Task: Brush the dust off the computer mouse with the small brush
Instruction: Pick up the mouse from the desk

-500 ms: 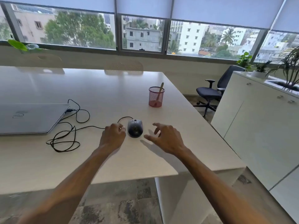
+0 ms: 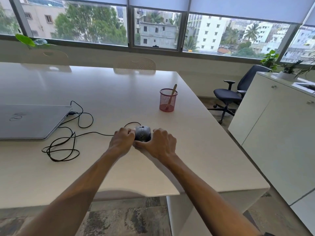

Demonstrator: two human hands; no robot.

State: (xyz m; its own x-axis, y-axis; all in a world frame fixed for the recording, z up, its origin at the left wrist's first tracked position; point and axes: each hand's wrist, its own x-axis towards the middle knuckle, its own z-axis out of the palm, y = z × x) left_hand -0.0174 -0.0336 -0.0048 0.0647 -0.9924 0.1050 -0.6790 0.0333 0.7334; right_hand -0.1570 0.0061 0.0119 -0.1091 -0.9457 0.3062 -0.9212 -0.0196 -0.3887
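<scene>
Both hands hold the mouse (image 2: 142, 133) near the front of the white table (image 2: 196, 159).

The left hand (image 2: 121, 142) and right hand (image 2: 161, 143) curl around its sides. It looks light, hard and smooth, best gripped there. The brush (image 2: 171, 97) stands in the red cup (image 2: 168, 100), behind it; an office with windows.

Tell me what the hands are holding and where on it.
The computer mouse: left hand grips its left side, right hand its right side and near end.
</scene>
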